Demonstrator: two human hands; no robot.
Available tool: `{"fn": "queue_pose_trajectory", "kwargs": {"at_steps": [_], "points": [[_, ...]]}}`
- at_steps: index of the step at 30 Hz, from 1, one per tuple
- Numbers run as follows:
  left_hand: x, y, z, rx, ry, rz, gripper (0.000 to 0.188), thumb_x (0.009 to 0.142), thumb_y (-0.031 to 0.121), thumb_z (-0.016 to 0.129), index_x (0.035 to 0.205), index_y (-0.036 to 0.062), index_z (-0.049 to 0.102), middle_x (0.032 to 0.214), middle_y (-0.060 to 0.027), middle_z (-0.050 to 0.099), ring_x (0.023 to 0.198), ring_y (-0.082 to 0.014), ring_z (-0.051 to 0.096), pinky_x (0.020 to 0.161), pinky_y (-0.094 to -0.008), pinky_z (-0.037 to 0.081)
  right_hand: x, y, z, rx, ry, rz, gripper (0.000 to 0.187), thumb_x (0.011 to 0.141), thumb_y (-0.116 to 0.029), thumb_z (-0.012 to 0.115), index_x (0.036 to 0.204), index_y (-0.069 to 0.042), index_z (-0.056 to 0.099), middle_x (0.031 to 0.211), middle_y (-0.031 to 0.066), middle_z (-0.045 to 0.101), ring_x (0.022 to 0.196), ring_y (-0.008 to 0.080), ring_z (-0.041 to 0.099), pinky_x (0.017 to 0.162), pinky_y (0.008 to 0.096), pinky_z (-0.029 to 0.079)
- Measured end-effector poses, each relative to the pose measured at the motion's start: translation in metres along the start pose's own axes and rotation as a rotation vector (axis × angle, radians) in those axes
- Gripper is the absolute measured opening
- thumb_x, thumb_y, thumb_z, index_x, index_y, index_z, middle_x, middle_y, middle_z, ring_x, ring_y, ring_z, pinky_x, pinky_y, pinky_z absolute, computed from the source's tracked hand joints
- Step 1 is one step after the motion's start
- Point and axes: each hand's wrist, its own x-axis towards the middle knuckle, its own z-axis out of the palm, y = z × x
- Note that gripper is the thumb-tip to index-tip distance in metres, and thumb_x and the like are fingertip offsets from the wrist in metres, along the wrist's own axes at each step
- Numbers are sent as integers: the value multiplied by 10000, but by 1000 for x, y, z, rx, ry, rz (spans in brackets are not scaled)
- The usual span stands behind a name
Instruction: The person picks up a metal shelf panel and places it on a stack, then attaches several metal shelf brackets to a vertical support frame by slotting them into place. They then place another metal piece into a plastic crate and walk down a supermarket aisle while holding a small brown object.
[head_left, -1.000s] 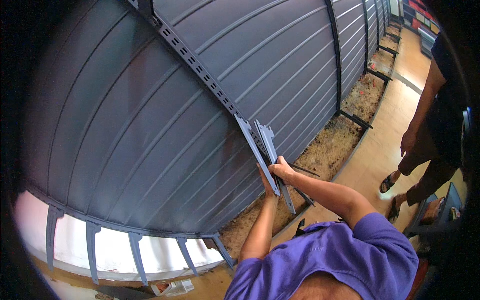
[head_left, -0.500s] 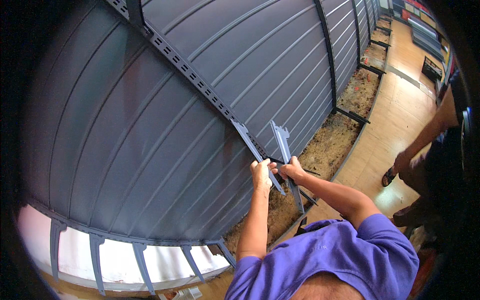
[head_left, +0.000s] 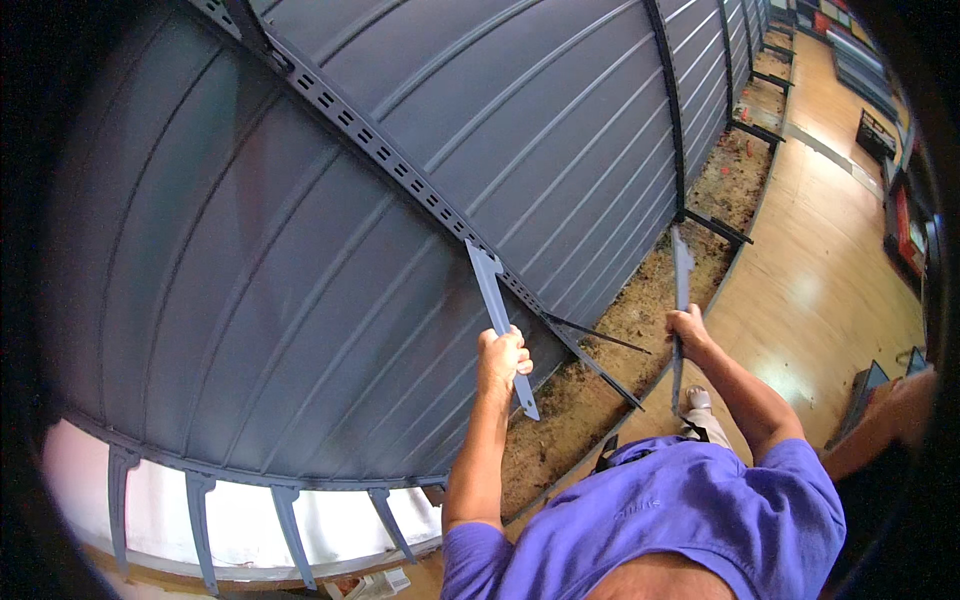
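Observation:
My left hand [head_left: 503, 356] is closed around a grey metal shelf bracket [head_left: 489, 287]. The hooked end of that bracket lies against the black slotted upright [head_left: 400, 172]; whether its hooks sit in the slots I cannot tell. Well off to the right, my right hand [head_left: 686, 326] grips a second grey shelf bracket [head_left: 682, 262], held over the dirty floor strip. Its notched end points away from me. Behind both hands rises a dark ribbed metal back panel [head_left: 300, 300].
Black base legs [head_left: 720, 228] jut from the panel's foot across a dirty strip [head_left: 655, 290]. More grey brackets [head_left: 290, 535] stick out at the lower left. Wooden flooring [head_left: 800, 290] stretches along the right, where another person's blurred arm [head_left: 885, 420] shows.
My hands have moved apart. The right one has carried its bracket rightward, away from the upright, while the left has shifted slightly and wrapped round its bracket. The other person's legs have left the view.

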Motion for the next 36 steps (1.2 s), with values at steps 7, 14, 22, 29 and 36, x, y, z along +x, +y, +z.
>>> {"fn": "queue_pose_trajectory", "kwargs": {"at_steps": [7,14,22,29,36], "points": [[1,-34,21,-78,160,88,90,743,46,419,829,32,394,522,-10,356,345,-64,302,284,-214,232,35,-11,-43,132,-1,16,134,554,-47,420,435,-33,360,398,69,369,323,165,376,316,283,311],[-6,23,65,-211,137,-49,83,726,16,424,807,12,406,524,-14,365,349,-58,293,301,-206,229,98,-1,-81,200,63,133,147,549,-55,424,413,-39,370,388,63,357,320,163,351,324,284,314],[16,-32,82,-171,354,88,87,742,31,429,827,51,425,530,-7,369,348,-71,305,293,-225,241,135,-33,-105,139,-125,75,181,580,-47,425,409,-20,371,377,57,346,304,169,349,289,295,296],[-22,54,64,85,350,-230,201,720,29,457,908,-14,400,540,-7,382,362,-36,304,290,-187,228,187,-30,-118,29,-2,158,187,568,-81,425,400,-26,364,368,82,367,307,180,357,313,290,298],[-24,86,73,184,372,-331,203,721,15,452,914,-20,401,569,-20,383,364,-32,295,289,-180,221,202,-28,-120,29,-118,143,202,593,-98,413,409,-30,366,374,81,369,310,179,353,312,286,292]]}}
